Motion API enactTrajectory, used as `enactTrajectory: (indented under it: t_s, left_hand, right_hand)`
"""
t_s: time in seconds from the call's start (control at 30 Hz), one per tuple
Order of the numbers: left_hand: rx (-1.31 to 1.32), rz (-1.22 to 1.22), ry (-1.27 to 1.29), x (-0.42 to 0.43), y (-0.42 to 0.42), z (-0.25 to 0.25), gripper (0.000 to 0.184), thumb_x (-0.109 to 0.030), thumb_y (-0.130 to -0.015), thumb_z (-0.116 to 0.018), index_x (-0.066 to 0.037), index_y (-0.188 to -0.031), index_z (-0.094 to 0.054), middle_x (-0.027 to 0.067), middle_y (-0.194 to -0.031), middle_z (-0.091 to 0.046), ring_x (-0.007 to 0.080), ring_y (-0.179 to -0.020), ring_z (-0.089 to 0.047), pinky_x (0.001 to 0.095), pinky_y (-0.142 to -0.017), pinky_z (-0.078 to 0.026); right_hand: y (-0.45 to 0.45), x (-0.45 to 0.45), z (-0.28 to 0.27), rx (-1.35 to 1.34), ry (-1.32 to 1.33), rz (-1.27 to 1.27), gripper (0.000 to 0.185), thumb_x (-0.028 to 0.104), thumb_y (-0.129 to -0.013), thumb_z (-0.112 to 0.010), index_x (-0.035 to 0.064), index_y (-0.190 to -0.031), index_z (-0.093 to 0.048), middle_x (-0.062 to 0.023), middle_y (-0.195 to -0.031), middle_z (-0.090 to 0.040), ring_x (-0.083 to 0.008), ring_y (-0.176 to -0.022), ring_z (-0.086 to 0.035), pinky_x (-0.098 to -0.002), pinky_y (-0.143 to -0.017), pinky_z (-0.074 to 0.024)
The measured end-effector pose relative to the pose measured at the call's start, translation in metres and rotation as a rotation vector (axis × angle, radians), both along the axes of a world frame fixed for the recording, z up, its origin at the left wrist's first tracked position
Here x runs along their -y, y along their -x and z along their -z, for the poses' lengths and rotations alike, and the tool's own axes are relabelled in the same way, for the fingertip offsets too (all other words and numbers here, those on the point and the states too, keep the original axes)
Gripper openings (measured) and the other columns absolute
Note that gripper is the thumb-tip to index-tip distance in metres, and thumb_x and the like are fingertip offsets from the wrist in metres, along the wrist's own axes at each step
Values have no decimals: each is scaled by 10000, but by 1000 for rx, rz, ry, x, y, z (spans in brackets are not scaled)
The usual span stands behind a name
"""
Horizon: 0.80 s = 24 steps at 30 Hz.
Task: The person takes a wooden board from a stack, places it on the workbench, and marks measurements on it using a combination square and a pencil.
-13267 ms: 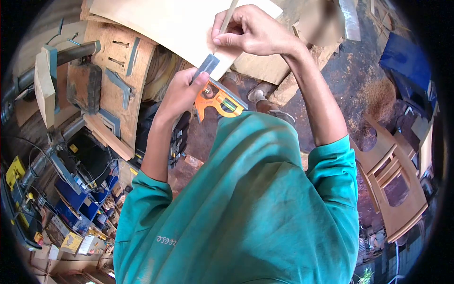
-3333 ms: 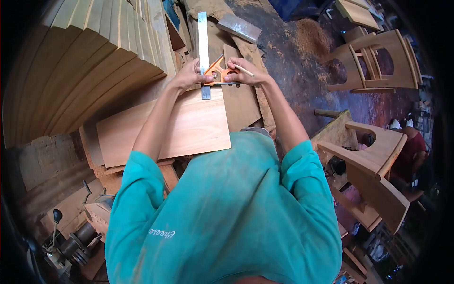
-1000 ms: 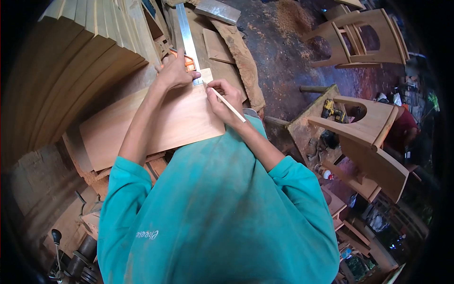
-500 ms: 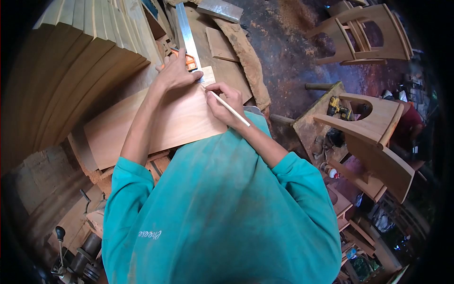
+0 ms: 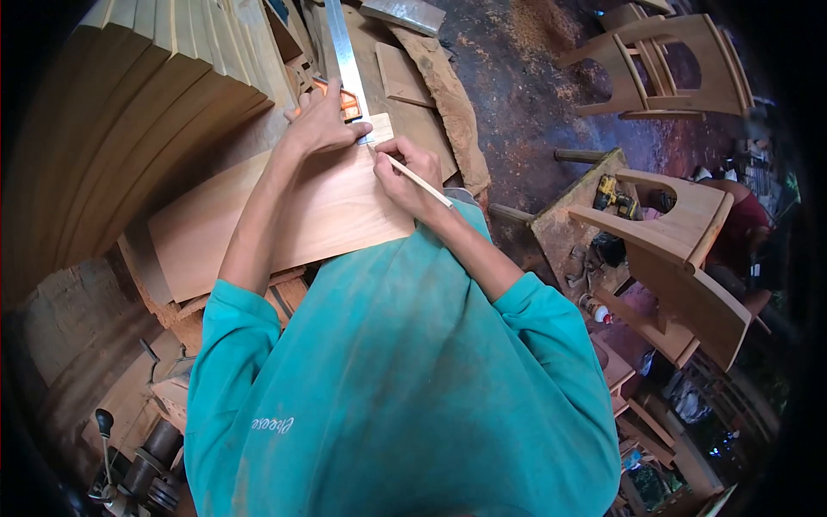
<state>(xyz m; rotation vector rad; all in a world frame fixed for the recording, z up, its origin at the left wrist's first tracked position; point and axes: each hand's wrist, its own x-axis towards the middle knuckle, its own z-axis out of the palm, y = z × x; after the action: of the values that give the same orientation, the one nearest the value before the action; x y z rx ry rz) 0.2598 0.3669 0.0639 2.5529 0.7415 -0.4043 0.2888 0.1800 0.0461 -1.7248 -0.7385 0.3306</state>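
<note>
A pale wooden board [image 5: 336, 207] lies in front of me, its near edge against my shirt. Across its far right end reaches a combination square, with a steel blade [image 5: 343, 60] and an orange head [image 5: 350, 105]. My left hand [image 5: 320, 125] is closed around the orange head, its thumb pressing by the end of the blade. Pinched in my right hand [image 5: 409, 177] is a light-coloured pencil [image 5: 422, 183]. The pencil's point touches the board, or nearly so, beside the blade's end.
A stack of curved wooden boards [image 5: 129, 129] rises at the left. A metal block [image 5: 403, 15] lies beyond the bench. On the right are a wooden chair frame [image 5: 663, 65], a cordless drill [image 5: 617, 198] on a low table, and a partly hidden person [image 5: 743, 220].
The view has shifted slightly. Both hands stay at the board's end with the square and the pencil, and little else differs.
</note>
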Motion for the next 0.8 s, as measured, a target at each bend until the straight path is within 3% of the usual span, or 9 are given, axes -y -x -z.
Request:
enactTrajectory:
  t_s: [0.23, 0.57, 0.77, 0.8]
  left_hand:
    - [-18, -16, -10, 2, 0, 1, 924, -508, -664, -721, -56, -1363, -322, 233, -1246, -490, 399, -1189, -433, 600, -927, -276]
    - [-35, -16, -16, 0, -1, 3, 941, -511, -662, -722, -59, -1377, -310, 226, -1269, -481, 399, -1204, -419, 618, -939, -269]
    - [27, -31, -73, -4, -3, 19, 804, -472, -637, -766, -83, -1261, -440, 210, -1194, -553, 368, -1169, -499, 564, -916, -377]
    - [-18, -28, 0, -3, -4, 11, 903, -525, -623, -756, -81, -1309, -372, 243, -1252, -519, 420, -1206, -440, 653, -938, -296]
  right_hand:
    - [-2, -1, -1, -17, 43, -17, 86, 76, -776, -616, -9, -790, -614, -155, -663, -635, -239, -580, -652, -327, -553, -511]
    - [-5, 0, 0, -9, 59, -23, 86, 83, -780, -608, -2, -795, -608, -157, -641, -629, -246, -569, -652, -334, -544, -509]
    - [-5, -1, 10, -3, -26, -42, 95, 102, -772, -602, 8, -770, -598, -159, -626, -615, -262, -572, -645, -355, -542, -503]
    - [-6, 1, 7, 9, -24, -34, 95, 101, -768, -600, 6, -769, -597, -161, -626, -613, -264, -575, -645, -358, -541, -501]
